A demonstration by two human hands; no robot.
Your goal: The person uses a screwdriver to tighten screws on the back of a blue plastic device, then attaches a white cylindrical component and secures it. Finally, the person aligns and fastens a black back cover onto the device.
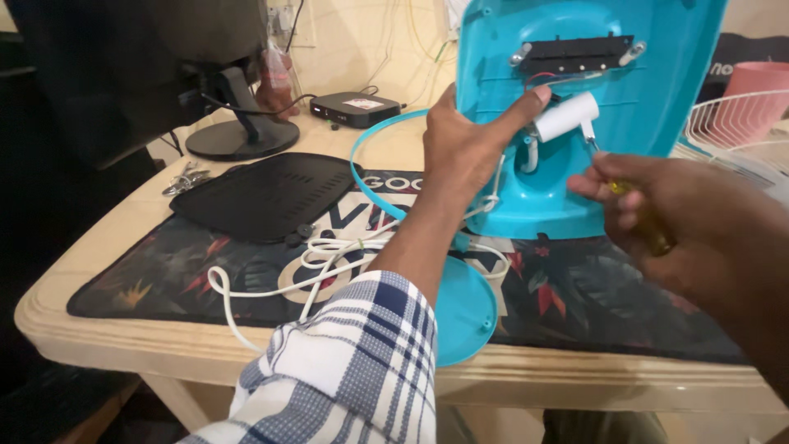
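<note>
1. Hands at work on a turquoise plastic housing (649,74), stood upright on a dark patterned mat (625,304) toward the right of a cream table (82,316).
2. Left hand (464,148) spread against the housing's open back, thumb stretched to touch a white cylinder (567,117) mounted inside.
3. Right hand (657,205) closed around a yellow-handled screwdriver (637,218), metal tip set just below the white cylinder.
4. Black bar (575,53) with two silver ends fixed across the housing above the cylinder.
5. Turquoise ring (370,164) leaning beside the housing, a turquoise disc (468,316) flat at the mat's near edge.
6. White cable (271,288) looped over the mat under the left forearm.
7. Black vented panel (263,193) lying left on the mat, monitor stand (242,136) and small black box (355,107) behind it.
</note>
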